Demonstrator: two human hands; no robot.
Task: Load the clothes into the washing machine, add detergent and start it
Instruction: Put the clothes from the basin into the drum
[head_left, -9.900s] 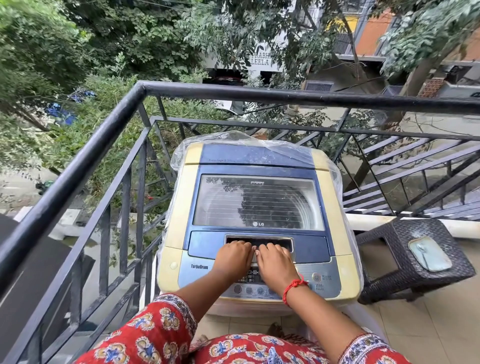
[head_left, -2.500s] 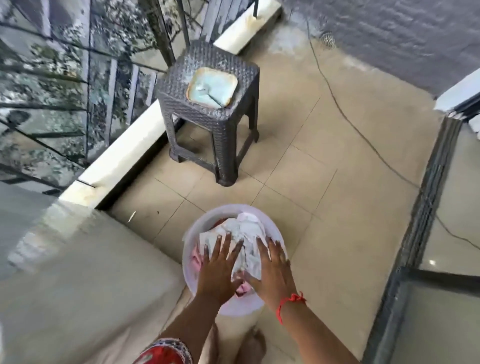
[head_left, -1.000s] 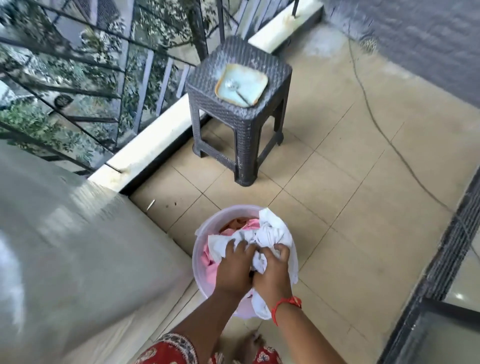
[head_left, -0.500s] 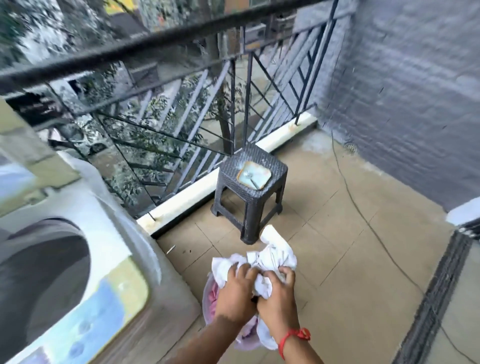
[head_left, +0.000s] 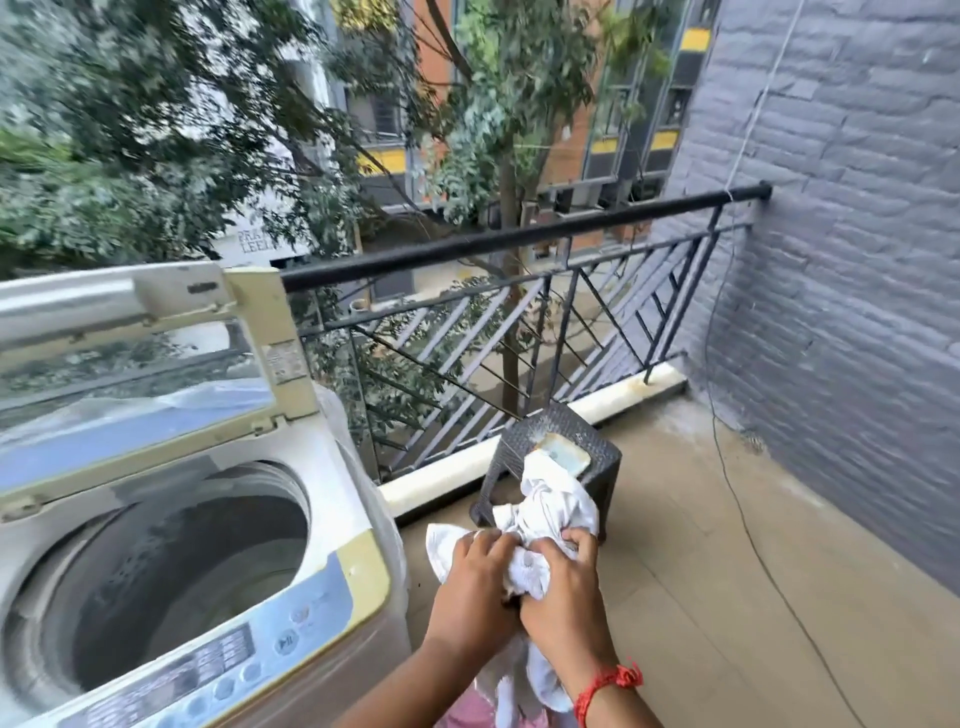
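The top-loading washing machine (head_left: 358, 566) stands at the left with its lid (head_left: 140, 332) raised and the dark drum (head_left: 171, 577) showing nothing inside. To its right, at about the height of the machine's top, my left hand (head_left: 475, 587) and my right hand (head_left: 563, 587) together grip a bundle of white cloth (head_left: 550, 506). Part of the cloth hangs down below my wrists. A bit of pink (head_left: 465, 714) shows at the bottom edge under my arms.
A dark woven stool (head_left: 602, 467) with a small pale tray (head_left: 563, 452) on it stands just behind the bundle. A black metal railing (head_left: 519, 244) runs along the balcony's far side. A grey brick wall (head_left: 841, 260) closes the right, with a thin cable on the tiled floor (head_left: 753, 597).
Both hands lifted the white cloth out of the tub on the floor and raised it beside the machine. The view swung up and left, so the open drum now shows.
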